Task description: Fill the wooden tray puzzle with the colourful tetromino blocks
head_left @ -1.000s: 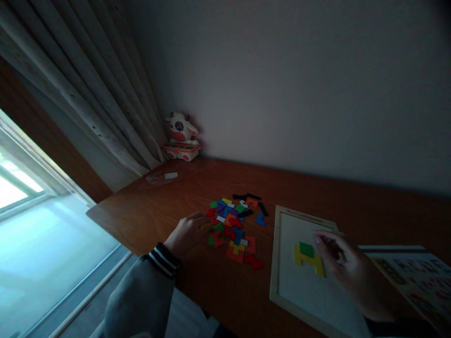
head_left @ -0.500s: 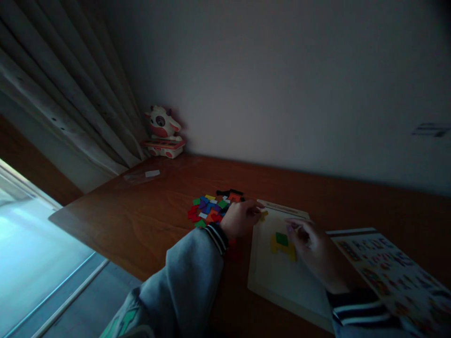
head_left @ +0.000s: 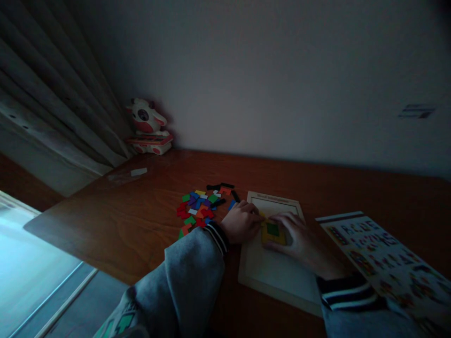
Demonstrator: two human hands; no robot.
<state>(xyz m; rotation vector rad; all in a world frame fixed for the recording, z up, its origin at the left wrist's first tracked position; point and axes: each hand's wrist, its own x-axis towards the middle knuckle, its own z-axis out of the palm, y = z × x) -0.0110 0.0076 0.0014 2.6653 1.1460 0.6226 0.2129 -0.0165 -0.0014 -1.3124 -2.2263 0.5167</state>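
A flat green square piece (head_left: pixel 273 229) lies framed by yellow puzzle pieces (head_left: pixel 274 239) on a white, wood-edged board (head_left: pixel 278 278). My left hand (head_left: pixel 242 220) is closed at the upper left of this shape, its fingertips pressed on a small yellow piece, mostly hidden under them. From the right, my right hand (head_left: pixel 296 234) grips round the yellow pieces, thumb along the near edge and fingers along the far edge. Left of the board, a pile of coloured flat pieces (head_left: pixel 199 204) lies partly behind my left wrist.
On the right, a printed sheet (head_left: pixel 380 253) with letters, numbers and pictures lies beside the board. A cow toy with a keyboard (head_left: pixel 150 129) stands at the back left of the wooden table (head_left: pixel 141 216), with a white slip (head_left: pixel 138 172) near it. A curtain (head_left: pixel 52 89) hangs on the left.
My left hand has brought the small yellow piece down against the yellow and green shape. My right hand has moved from above the shape to close round its sides. The view has shifted slightly.
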